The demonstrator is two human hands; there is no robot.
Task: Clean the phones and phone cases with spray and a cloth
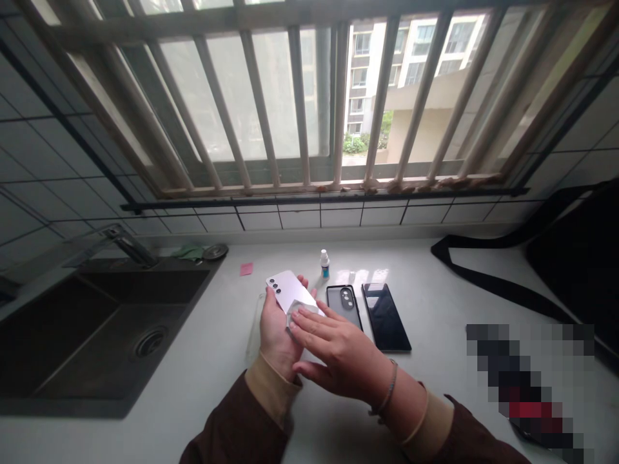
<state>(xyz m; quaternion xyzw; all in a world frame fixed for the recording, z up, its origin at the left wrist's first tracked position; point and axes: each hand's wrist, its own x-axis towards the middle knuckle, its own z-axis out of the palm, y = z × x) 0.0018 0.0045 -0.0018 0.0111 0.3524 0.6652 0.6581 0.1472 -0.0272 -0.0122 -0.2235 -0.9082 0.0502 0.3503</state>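
My left hand [280,325] holds a pale pink smartphone [293,287] tilted over the counter, its back with three camera lenses facing up. Fingertips of that hand show past the phone's far edge. Flat across the lower part of the phone's back lies my right hand [333,341], pressing a thin whitish-grey cleaning cloth [294,316] under its fingers. A clear phone case [256,328] rests partly hidden beside my left wrist. Right of the hands are a dark phone case [344,298] and a black smartphone [385,317] lying screen up.
A small white bottle [324,265] stands beyond the hands, with a pink paper square [246,269] to its left. At left is a dark sink [87,322] with a faucet [130,246]. A black bag strap [498,270] crosses the right side, near a pixelated patch.
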